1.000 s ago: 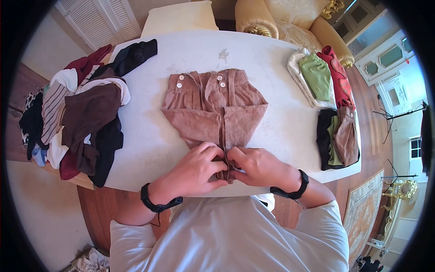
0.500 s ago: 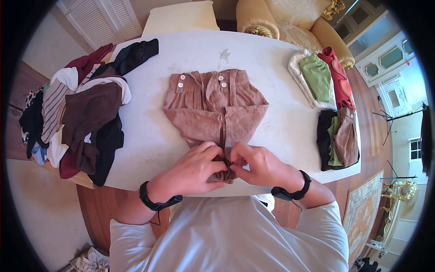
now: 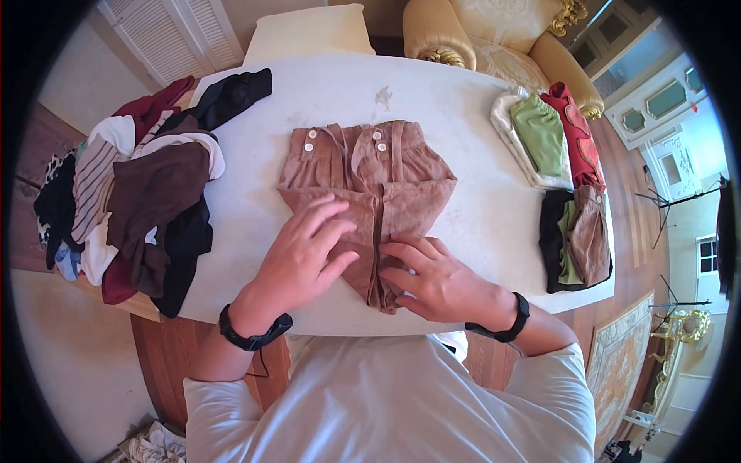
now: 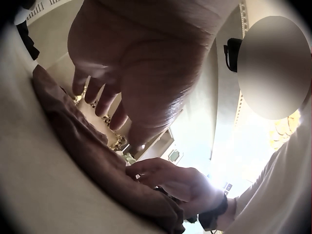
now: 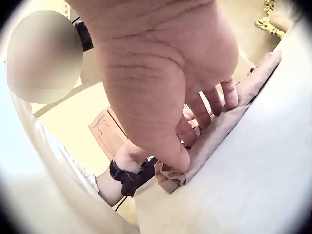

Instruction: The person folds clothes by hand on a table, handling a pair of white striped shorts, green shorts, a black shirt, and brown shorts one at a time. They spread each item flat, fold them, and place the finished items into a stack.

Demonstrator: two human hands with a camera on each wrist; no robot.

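Note:
A pair of brown trousers (image 3: pixel 409 204) lies front up on the white table, its waistband with white buttons at the far end and its legs folded inward to a narrow near end. My left hand (image 3: pixel 297 258) hovers over the left side of the trousers, fingers spread; the left wrist view shows a gap between its palm and the cloth. Along the right leg, near the lower end, rest the loosely bent fingertips of my right hand (image 3: pixel 444 287). In the right wrist view those fingers touch the cloth (image 5: pixel 219 129) without gripping it.
A heap of mixed clothes (image 3: pixel 147 185) covers the left end of the white table (image 3: pixel 247 154). At the right stand folded garments: green shorts (image 3: pixel 538 135), a red piece (image 3: pixel 573 135) and a brown folded garment (image 3: pixel 590 239). A gold armchair (image 3: pixel 494 38) stands beyond the table.
My left hand has let go of the trousers' near end and moved up and left, its fingers spreading. The right hand has loosened its pinch and now lays its fingertips on the right leg.

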